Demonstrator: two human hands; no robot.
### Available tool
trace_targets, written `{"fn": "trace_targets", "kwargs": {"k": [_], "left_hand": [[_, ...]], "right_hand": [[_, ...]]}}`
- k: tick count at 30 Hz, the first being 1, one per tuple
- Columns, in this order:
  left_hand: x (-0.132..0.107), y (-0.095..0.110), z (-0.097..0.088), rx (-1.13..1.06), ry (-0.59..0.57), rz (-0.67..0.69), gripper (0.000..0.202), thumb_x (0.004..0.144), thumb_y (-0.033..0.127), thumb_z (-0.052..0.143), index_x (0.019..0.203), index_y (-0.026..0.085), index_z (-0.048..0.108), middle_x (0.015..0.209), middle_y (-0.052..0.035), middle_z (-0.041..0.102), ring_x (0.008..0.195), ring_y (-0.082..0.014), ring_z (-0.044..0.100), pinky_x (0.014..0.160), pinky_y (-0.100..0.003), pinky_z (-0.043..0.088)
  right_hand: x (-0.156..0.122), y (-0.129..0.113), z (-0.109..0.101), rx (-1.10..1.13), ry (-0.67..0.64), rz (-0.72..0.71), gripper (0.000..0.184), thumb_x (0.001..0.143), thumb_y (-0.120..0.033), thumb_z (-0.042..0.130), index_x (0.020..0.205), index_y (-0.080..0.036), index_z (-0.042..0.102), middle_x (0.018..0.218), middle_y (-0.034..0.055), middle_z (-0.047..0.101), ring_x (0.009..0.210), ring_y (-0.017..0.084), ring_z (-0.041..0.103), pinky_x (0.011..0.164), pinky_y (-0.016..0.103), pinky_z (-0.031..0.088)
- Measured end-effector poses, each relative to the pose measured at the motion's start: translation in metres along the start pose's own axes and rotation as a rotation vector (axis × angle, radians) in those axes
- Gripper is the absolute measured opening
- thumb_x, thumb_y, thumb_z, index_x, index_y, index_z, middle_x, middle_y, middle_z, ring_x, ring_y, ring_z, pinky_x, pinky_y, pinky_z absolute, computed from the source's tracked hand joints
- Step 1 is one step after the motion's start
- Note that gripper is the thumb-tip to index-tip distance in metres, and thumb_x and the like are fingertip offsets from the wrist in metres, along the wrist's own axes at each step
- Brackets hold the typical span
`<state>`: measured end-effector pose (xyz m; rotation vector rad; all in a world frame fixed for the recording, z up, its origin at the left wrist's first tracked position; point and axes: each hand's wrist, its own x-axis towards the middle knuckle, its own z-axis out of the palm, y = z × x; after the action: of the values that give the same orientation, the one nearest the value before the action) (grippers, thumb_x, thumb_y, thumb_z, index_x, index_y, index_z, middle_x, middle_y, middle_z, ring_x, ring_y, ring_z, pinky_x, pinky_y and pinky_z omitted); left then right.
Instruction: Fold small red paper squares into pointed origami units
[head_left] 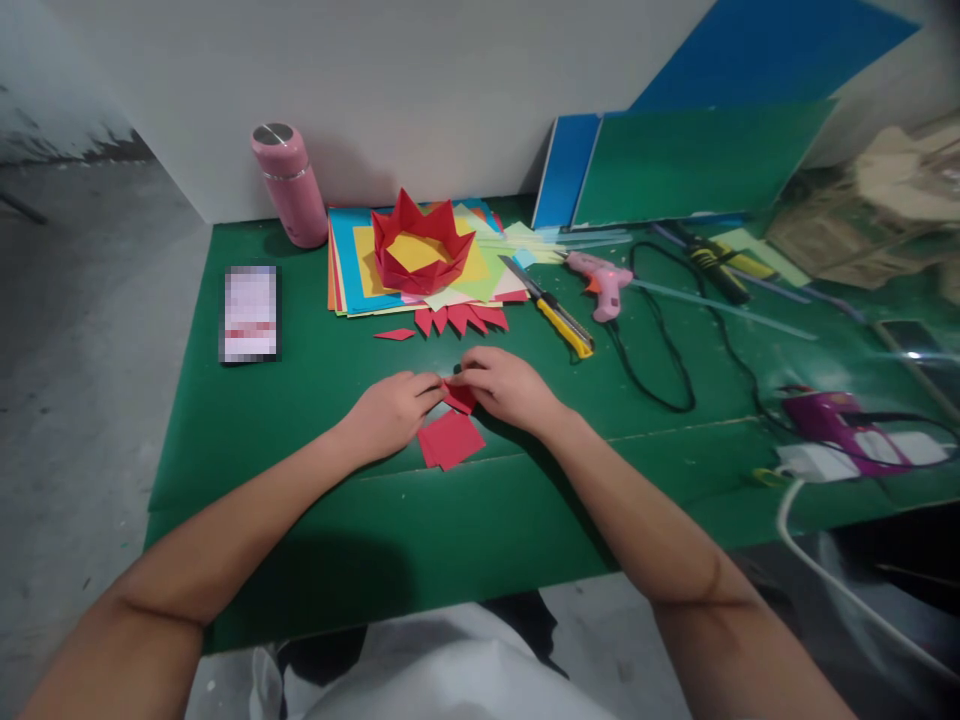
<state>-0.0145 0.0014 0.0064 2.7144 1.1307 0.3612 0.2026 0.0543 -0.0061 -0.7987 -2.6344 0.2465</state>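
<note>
Between my two hands is a small folded piece of red paper. The fingers of my left hand pinch its left side, and my right hand presses on its upper right part. Just below, a short stack of red paper squares lies on the green tabletop. Beyond my hands several pointed folded red pieces lie in a row, with a single red diamond-shaped piece to their left. Farther back, a red folded-paper ring with pointed tips rests on coloured paper sheets.
A yellow utility knife and a pink glue gun with a black cord lie right of the papers. A pink bottle and a blurred-out phone-like object are at left. A purple-and-white power strip sits at right.
</note>
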Motion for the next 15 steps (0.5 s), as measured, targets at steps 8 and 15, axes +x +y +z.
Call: {"fn": "trace_targets", "kwargs": {"k": [8,15], "left_hand": [[0.000,0.002,-0.001,0.001,0.030,-0.003,0.035,0.095,0.014,0.033,0.115,0.013,0.062,0.118,-0.0137,0.061,0.092,-0.0192,0.061,0.083,-0.035,0.049],[0.002,0.006,0.009,0.111,-0.017,-0.057,0.038,0.094,0.015,0.034,0.127,0.009,0.052,0.123,-0.0159,0.058,0.087,-0.0216,0.060,0.076,-0.036,0.048]], "right_hand": [[-0.004,0.005,-0.006,-0.033,-0.011,0.058,0.035,0.088,-0.008,0.040,0.091,-0.020,0.073,0.089,0.0097,0.063,0.084,0.021,0.056,0.073,0.035,0.047],[-0.003,0.000,-0.005,0.052,0.112,0.090,0.034,0.087,-0.009,0.042,0.103,-0.023,0.069,0.096,0.0088,0.065,0.090,0.023,0.058,0.079,0.039,0.049]]}}
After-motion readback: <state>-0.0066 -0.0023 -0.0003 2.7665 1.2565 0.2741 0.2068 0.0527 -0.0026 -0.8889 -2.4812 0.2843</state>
